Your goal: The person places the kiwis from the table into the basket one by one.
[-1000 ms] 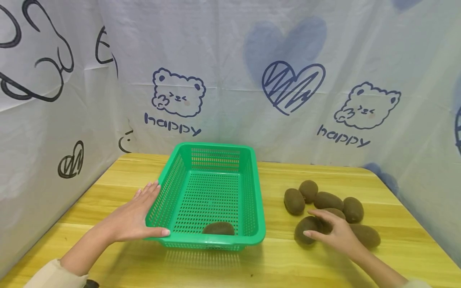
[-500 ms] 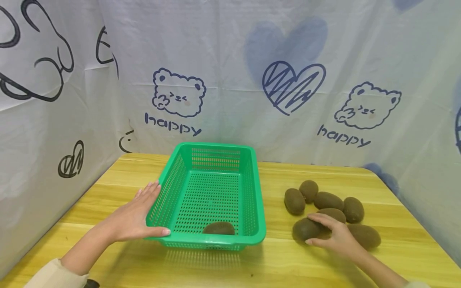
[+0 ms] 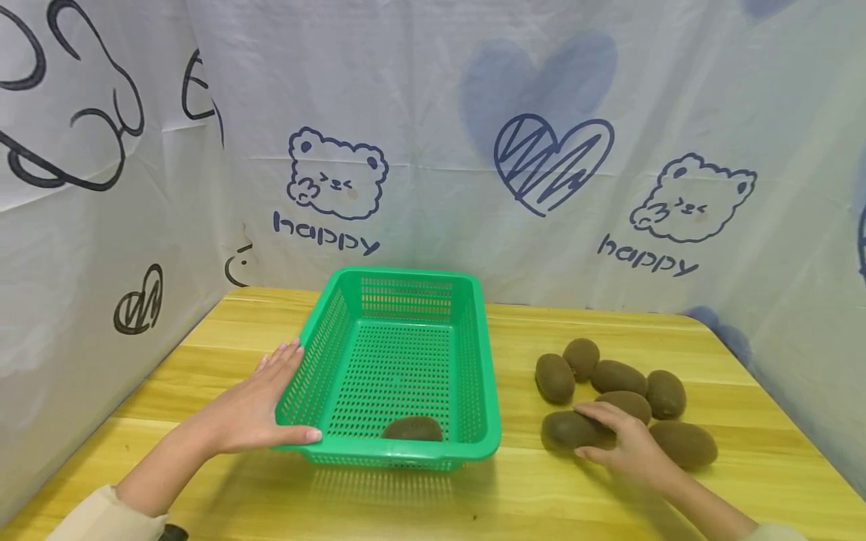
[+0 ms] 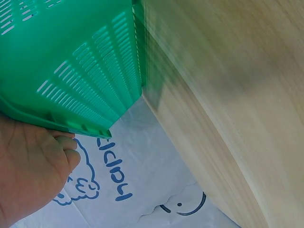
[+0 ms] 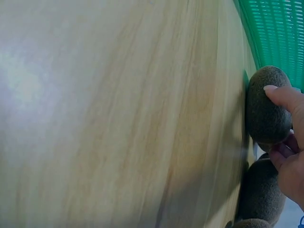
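A brown, oval, fuzzy-skinned kiwifruit (image 3: pixel 567 430) lies to the right of the green, rectangular, perforated plastic basket (image 3: pixel 395 372), about level with the basket's near end and apart from it. The right hand (image 3: pixel 632 443) grips it between thumb and fingers at the end farther from the basket, leaving the end that faces the basket bare. Whether its underside touches the yellow wood-grain table (image 3: pixel 507 496) cannot be told.

The left hand (image 3: pixel 253 402) is spread, its fingers stretched along the basket's left side and its thumb over the rim at the near left corner; it holds no fruit. Another brown oval kiwifruit (image 3: pixel 413 429) rests inside the basket, by the near wall. Six more brown kiwifruits (image 3: pixel 619 377) lie bunched to the right of the basket.

The gripped fruit should handle as light yet dense for its size, firm with perhaps a little give. Its dry fuzz probably offers good friction, though the rounded ends could let it roll or squirt out. The better hold is likely across its middle, thumb and fingers opposed, with mild pressure, since hard squeezing might bruise it. The basket looks light and thin-walled, likely to slide or flex if knocked; its rim seems the stiffest place to steady it.
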Available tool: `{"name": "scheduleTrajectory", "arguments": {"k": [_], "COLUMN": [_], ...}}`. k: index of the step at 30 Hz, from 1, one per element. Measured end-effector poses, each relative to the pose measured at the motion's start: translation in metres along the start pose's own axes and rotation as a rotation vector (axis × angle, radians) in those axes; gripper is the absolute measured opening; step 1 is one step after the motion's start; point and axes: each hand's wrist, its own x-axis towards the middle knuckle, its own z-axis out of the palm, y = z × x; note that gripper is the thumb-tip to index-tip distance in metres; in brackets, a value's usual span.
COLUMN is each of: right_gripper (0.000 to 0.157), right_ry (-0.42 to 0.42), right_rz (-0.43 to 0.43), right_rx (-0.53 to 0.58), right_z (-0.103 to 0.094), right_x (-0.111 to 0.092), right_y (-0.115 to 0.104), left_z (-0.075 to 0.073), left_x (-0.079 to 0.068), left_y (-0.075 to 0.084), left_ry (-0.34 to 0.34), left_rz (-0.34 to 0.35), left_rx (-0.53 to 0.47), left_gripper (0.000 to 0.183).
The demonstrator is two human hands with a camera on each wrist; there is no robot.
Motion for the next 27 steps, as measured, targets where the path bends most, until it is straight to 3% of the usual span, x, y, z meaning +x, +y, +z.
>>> {"name": "scheduleTrajectory", "arguments": {"k": [15,27], "right_gripper": [0.051,0.047], "right_ry": [0.032,0.062], "right_rz": [0.083,0.056], "right_rx": [0.045,0.032], "right_z": [0.004,-0.003], "right_x": [0.006,0.014], "right_y": [-0.007,-0.016], "left_z": [0.001,0.0], "left_x": [-0.001,0.0], "left_y": [0.001,0.0], "left_ry": [0.006,-0.001], "left_rz": [-0.001,-0.006], "left_rx": [0.001,0.002], "left_gripper": [0.112,0.112]}}
